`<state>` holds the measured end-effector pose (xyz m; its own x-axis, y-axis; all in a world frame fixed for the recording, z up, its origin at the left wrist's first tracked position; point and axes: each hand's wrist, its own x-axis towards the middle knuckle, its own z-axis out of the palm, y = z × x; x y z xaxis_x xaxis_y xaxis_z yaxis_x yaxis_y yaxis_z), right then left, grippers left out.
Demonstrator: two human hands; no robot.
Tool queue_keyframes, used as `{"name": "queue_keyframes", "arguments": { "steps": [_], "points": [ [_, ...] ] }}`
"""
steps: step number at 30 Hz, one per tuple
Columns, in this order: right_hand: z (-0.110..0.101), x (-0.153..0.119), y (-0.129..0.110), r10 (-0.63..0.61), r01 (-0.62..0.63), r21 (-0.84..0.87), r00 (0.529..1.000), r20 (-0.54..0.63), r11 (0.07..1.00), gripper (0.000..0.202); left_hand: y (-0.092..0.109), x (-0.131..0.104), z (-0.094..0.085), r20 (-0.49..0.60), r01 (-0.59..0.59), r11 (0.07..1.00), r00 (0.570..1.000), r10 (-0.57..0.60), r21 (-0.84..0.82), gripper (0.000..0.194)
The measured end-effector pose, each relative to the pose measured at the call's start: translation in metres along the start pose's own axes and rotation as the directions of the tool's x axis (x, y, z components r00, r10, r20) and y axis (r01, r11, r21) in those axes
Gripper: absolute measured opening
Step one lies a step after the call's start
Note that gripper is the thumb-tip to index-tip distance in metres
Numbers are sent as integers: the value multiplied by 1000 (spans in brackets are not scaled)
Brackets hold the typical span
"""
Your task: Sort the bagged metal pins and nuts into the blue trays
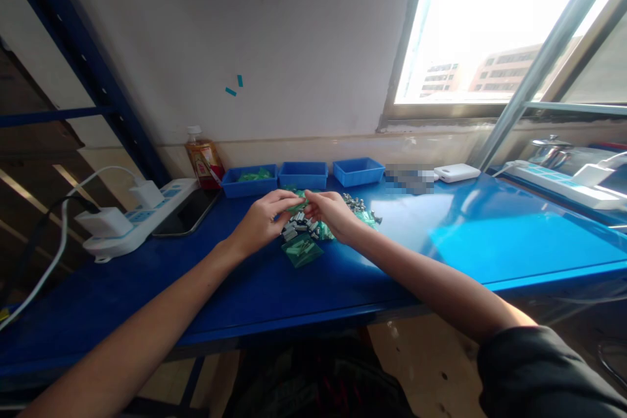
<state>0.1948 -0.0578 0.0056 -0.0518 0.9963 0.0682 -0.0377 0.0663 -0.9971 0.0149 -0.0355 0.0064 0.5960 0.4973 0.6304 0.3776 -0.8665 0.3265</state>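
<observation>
Both hands meet over the middle of the blue table, close to a heap of small metal parts (pixel 295 225). A small green plastic bag (pixel 297 205) is pinched between the fingertips of my left hand (pixel 268 214) and my right hand (pixel 330 210); the fingers cover part of it. Just below the hands lies another green plastic bag (pixel 302 251) with slim pieces inside. Beyond my right hand are loose screw-like metal pieces (pixel 356 202) and more green plastic (pixel 366 217).
Three blue bins stand along the wall: the left bin (pixel 249 190) holds green bags, beside the middle bin (pixel 302 174) and right bin (pixel 359 172). Left are a bottle (pixel 203 160), a phone (pixel 187 213) and a power strip (pixel 142 219). A white device (pixel 458 173) sits right.
</observation>
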Motion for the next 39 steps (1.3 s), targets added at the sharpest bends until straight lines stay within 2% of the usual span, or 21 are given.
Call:
{"name": "queue_keyframes", "arguments": {
  "steps": [2, 4, 7, 8, 10, 12, 14, 16, 18, 19, 20, 22, 24, 26, 28, 30, 31, 33, 34, 37, 39],
  "points": [
    [-4, 2, 2, -111, 99, -145, 990, -83, 984, 24, 5, 0, 2, 43, 23, 997, 999, -20, -73, 26],
    [-8, 3, 4, -369, 294, -395, 921, -126, 870, 20, 9, 1, 4, 54, 161, 966, 987, -153, -202, 28],
    [-11, 1, 8, -686, 567, -625, 725, 68, 537, 23, 9, 4, 7, 101, 438, 754, 887, -450, -490, 48],
    [-10, -1, 9, -721, 622, -635, 678, 144, 458, 26, 8, 5, 7, 134, 493, 669, 848, -513, -556, 55],
    [-8, -3, 11, -734, 669, -634, 640, 227, 387, 30, 4, 7, 7, 159, 532, 595, 811, -564, -602, 59],
    [-6, -5, 11, -727, 663, -633, 650, 223, 399, 30, 1, 7, 6, 110, 515, 648, 822, -558, -562, 51],
    [-4, -5, 8, -692, 627, -601, 703, 163, 495, 26, -1, 6, 4, 37, 479, 720, 844, -535, -502, 39],
    [-2, -4, 4, -565, 524, -486, 822, 75, 699, 22, -2, 4, 2, -21, 446, 774, 861, -508, -449, 28],
    [-1, -3, 0, -315, 305, -273, 949, 9, 912, 33, -1, 1, 0, -66, 377, 862, 904, -421, -338, 18],
    [-1, -2, -1, -186, 184, -157, 983, 2, 970, 40, 0, 0, 0, -75, 313, 920, 938, -338, -234, 15],
    [-1, -2, -2, -85, 85, -58, 996, 3, 995, 45, 1, -1, 0, -68, 227, 968, 970, -235, -104, 16],
    [-1, -1, -2, -3, 3, 38, 1000, 6, 999, 46, 4, -2, 2, -7, 38, 987, 999, -38, 155, 24],
    [-4, 0, -1, -83, 82, -54, 996, -23, 995, 39, 7, 0, 5, 9, -30, 968, 1000, 29, 249, 25],
    [-8, 1, 1, -311, 285, -318, 950, -31, 904, 29, 9, 2, 7, -37, 59, 988, 998, -54, 144, 26],
    [-12, 2, 3, -544, 494, -581, 833, 103, 647, 22, 9, 5, 8, -71, 256, 960, 962, -265, -114, 36],
    [-15, 1, 5, -619, 610, -687, 730, 292, 396, 30, 8, 6, 9, -18, 470, 786, 854, -520, -402, 47],
    [-15, 1, 5, -613, 639, -702, 702, 363, 315, 35, 6, 6, 9, 28, 542, 676, 790, -613, -500, 48],
    [-15, -1, 3, -592, 670, -709, 670, 448, 221, 43, 2, 8, 8, 96, 616, 527, 698, -710, -585, 43],
    [-15, -2, 1, -589, 683, -705, 655, 474, 192, 45, -1, 9, 6, 108, 632, 502, 678, -727, -591, 38],
    [-19, -1, -8, -614, 693, -703, 628, 478, 161, 47, -17, 22, -6, 38, 640, 513, 646, -763, -571, 30],
    [-27, 2, -16, -627, 644, -746, 654, 423, 169, 45, -30, 32, -20, -46, 646, 534, 613, -789, -545, 32]
  ]
}}
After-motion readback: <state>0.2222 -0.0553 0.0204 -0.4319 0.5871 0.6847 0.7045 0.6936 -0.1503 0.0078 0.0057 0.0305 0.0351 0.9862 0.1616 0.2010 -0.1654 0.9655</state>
